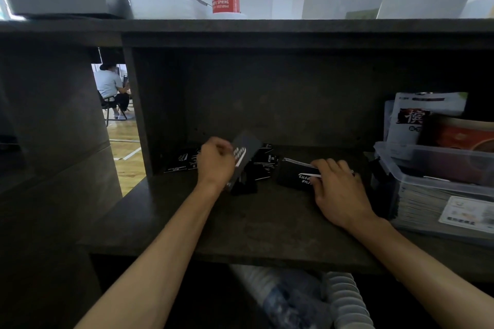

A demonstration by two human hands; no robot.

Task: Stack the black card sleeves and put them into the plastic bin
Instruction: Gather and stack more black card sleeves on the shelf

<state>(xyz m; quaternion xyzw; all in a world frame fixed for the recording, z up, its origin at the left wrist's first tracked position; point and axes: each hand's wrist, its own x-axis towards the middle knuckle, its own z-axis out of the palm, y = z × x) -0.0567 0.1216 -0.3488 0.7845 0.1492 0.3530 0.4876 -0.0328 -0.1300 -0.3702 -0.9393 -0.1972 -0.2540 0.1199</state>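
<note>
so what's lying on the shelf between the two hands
In the head view, loose black card sleeves lie scattered between the left hand and right hand; each hand holds its own sleeves.

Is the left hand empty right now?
No, the left hand grips a tilted black card sleeve with white print, raised above the loose black sleeves on the dark shelf.
</note>
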